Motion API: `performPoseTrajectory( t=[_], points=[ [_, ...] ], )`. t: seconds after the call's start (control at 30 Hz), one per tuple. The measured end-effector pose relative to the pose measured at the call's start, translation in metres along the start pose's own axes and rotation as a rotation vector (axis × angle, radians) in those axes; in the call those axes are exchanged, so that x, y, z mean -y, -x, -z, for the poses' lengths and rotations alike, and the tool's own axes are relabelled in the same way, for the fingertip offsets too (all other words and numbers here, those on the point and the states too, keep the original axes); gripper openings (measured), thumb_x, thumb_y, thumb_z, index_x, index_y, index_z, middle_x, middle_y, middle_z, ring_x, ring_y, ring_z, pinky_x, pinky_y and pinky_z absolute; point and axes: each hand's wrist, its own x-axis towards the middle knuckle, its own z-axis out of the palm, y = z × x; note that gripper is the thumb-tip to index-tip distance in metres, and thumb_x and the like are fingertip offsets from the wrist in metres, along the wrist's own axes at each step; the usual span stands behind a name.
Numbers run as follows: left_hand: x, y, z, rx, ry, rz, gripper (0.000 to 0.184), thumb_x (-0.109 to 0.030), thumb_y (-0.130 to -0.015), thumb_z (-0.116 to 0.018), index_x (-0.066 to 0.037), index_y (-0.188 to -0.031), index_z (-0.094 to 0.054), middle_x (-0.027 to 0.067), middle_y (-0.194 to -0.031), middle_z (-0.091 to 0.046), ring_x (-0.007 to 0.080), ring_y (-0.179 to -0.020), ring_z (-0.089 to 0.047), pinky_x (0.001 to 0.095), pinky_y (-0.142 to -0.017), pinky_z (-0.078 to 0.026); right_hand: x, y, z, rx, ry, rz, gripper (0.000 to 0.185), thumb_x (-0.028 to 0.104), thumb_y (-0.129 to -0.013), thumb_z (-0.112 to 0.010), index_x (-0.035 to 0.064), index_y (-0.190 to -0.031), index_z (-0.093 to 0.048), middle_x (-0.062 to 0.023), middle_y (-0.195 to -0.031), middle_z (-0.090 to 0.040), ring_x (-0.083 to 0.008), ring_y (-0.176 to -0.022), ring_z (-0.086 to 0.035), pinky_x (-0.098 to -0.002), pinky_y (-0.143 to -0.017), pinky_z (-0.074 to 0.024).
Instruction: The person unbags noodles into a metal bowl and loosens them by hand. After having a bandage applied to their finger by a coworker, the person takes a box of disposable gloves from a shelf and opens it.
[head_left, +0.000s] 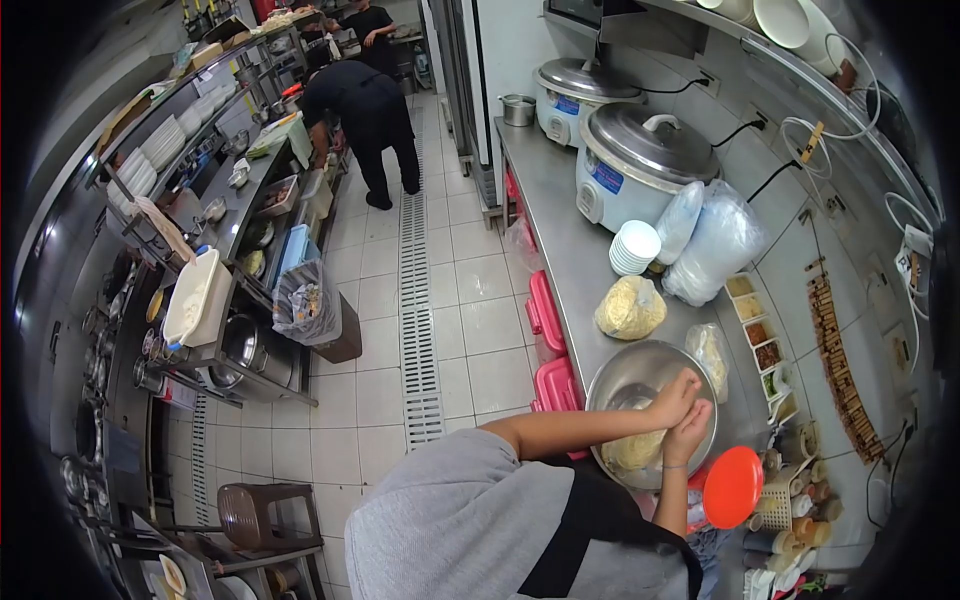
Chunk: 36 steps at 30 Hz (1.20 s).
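Note:
Over a large steel bowl (598,400) on the counter, my left hand (675,399) and my right hand (687,433) are closed and pressed together, palms facing. Whatever lies between them, if anything, is hidden. A pale yellow, dough-like mass (634,451) rests in the bowl, below my left forearm. Behind the bowl sits a clear bag of yellow, crumbly food (630,307). Another clear bag with pale contents (707,358) lies close to the bowl's far rim. A red round lid (733,487) is beside my right wrist.
Small seasoning trays (757,335) and several jars (800,510) line the wall. Stacked white bowls (635,247) and rice cookers (640,160) stand farther along the counter. Pink-lidded bins (558,385) sit below its edge. Across the aisle, a person (360,115) bends at a shelf near another person (368,30).

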Motion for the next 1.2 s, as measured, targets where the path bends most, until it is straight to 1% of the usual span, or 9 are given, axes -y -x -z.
performPoseTrajectory(
  t=[0.2,0.4,0.57,0.63,0.83,1.0,1.07,1.13,1.2],
  points=[
    [-0.032,0.011,0.015,0.021,0.107,-0.136,0.016,-0.020,-0.095,-0.047,-0.006,-0.104,-0.046,0.0116,-0.068,-0.055,0.0198,-0.054,-0.054,0.0329,-0.052,-0.041,-0.004,-0.002,-0.001,-0.042,0.034,0.082,0.020,0.020,-0.096,-0.042,0.0018,-0.090,-0.048,-0.0191,-0.075,-0.056,-0.0375,-0.067,-0.057,-0.0428,-0.059,-0.0429],
    [0.024,0.024,0.020,-0.010,-0.158,-0.152,0.016,-0.021,-0.096,-0.042,-0.008,-0.104,-0.045,0.0221,-0.071,-0.058,0.0384,-0.066,-0.059,0.0447,-0.059,-0.044,-0.026,0.002,-0.014,0.148,0.196,-0.031,0.024,0.027,-0.096,-0.042,0.0061,-0.091,-0.053,-0.0225,-0.072,-0.059,-0.0433,-0.066,-0.058,-0.0481,-0.054,-0.0410],
    [0.049,0.017,0.021,-0.096,-0.172,-0.039,0.017,-0.022,-0.095,-0.042,-0.008,-0.104,-0.045,0.0253,-0.078,-0.059,0.0443,-0.075,-0.059,0.0505,-0.064,-0.044,-0.033,-0.008,-0.013,0.257,0.466,0.077,0.021,0.021,-0.092,-0.049,0.0011,-0.090,-0.056,-0.0207,-0.100,-0.061,-0.0380,-0.098,-0.055,-0.0469,-0.078,-0.0417],
    [0.057,0.013,0.025,-0.163,-0.162,-0.009,0.018,-0.023,-0.095,-0.042,-0.008,-0.104,-0.046,0.0256,-0.080,-0.060,0.0450,-0.076,-0.059,0.0512,-0.065,-0.044,-0.055,-0.007,-0.027,0.275,0.411,0.026,0.025,0.020,-0.088,-0.054,-0.0024,-0.098,-0.058,-0.0216,-0.120,-0.051,-0.0378,-0.116,-0.042,-0.0461,-0.094,-0.0347],
    [0.052,0.014,0.035,-0.088,-0.348,0.147,0.019,-0.024,-0.095,-0.043,-0.009,-0.106,-0.047,0.0260,-0.087,-0.061,0.0459,-0.083,-0.059,0.0517,-0.068,-0.045,-0.063,-0.005,-0.044,0.259,0.527,-0.120,0.058,0.027,-0.081,-0.063,-0.0038,-0.127,-0.046,-0.0279,-0.126,-0.045,-0.0423,-0.121,-0.038,-0.0466,-0.103,-0.0302],
    [0.052,0.017,0.028,-0.058,-0.425,0.088,0.026,-0.028,-0.097,-0.036,-0.004,-0.103,-0.045,0.0286,-0.085,-0.060,0.0475,-0.079,-0.058,0.0528,-0.070,-0.044,-0.090,-0.009,-0.049,0.100,0.415,-0.327,0.073,0.031,-0.074,-0.069,-0.0065,-0.130,-0.040,-0.0274,-0.131,-0.042,-0.0416,-0.119,-0.043,-0.0435,-0.104,-0.0322],
    [0.066,0.011,0.027,-0.056,-0.401,0.050,0.029,-0.030,-0.098,-0.034,-0.004,-0.103,-0.046,0.0294,-0.085,-0.059,0.0486,-0.080,-0.057,0.0540,-0.070,-0.043,-0.072,-0.024,-0.037,0.295,0.485,-0.501,0.058,0.027,-0.076,-0.067,-0.0047,-0.121,-0.050,-0.0263,-0.127,-0.048,-0.0396,-0.116,-0.047,-0.0443,-0.101,-0.0356],
    [0.064,0.007,0.026,-0.012,-0.408,0.115,0.027,-0.028,-0.098,-0.034,-0.005,-0.103,-0.047,0.0295,-0.084,-0.059,0.0493,-0.081,-0.057,0.0543,-0.069,-0.043,-0.103,-0.026,-0.044,0.194,0.447,-0.399,0.035,0.021,-0.078,-0.063,-0.0004,-0.106,-0.062,-0.0244,-0.111,-0.059,-0.0387,-0.105,-0.055,-0.0433,-0.092,-0.0428],
    [0.063,0.004,0.026,0.041,-0.377,0.062,0.025,-0.026,-0.096,-0.038,-0.005,-0.105,-0.047,0.0290,-0.084,-0.060,0.0498,-0.080,-0.057,0.0542,-0.069,-0.043,-0.098,-0.043,-0.037,0.207,0.374,-0.598,0.022,0.020,-0.079,-0.060,0.0057,-0.094,-0.069,-0.0190,-0.096,-0.065,-0.0368,-0.093,-0.060,-0.0427,-0.085,-0.0471]
  ],
)
